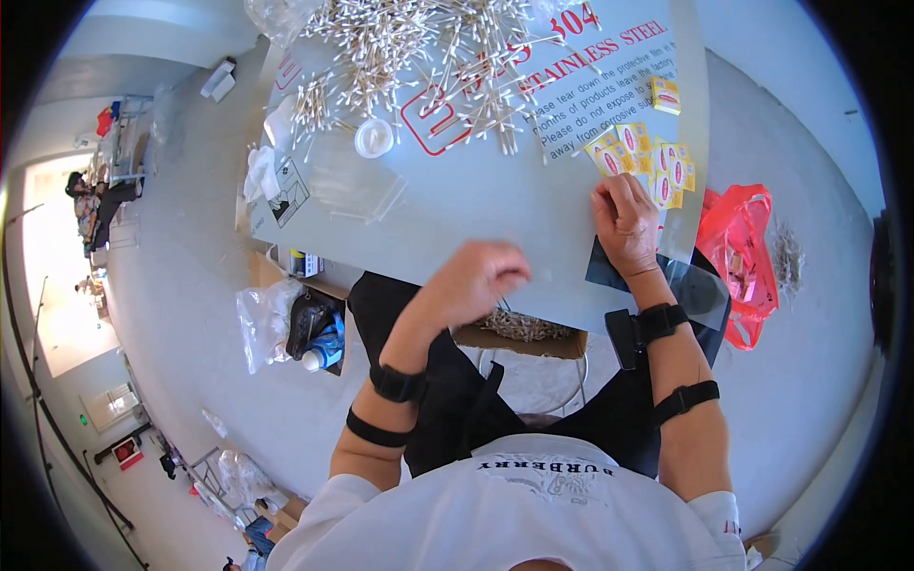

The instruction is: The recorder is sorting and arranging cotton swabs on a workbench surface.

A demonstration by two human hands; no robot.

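A large heap of cotton swabs [376, 52] spreads over the far part of the grey table [457, 209]. Above the near edge of the table is my left hand [481, 281], its fingers curled in and slightly blurred; anything between them is too small to name. My right hand [628, 224] rests at the right side of the table with its fingers bent down. Its fingertips are beside several small yellow printed cards [630, 145], and what they pinch, if anything, is hidden. Flat clear plastic bags [357, 195] lie to the left, nearer me than a white round tub [374, 138].
Under the near table edge sits an open cardboard box of swabs [528, 326]. A red plastic bag [743, 257] is at the right of the table. On the left, another box holds a blue-and-white bottle [326, 352]. A person [90, 205] is far off at the left.
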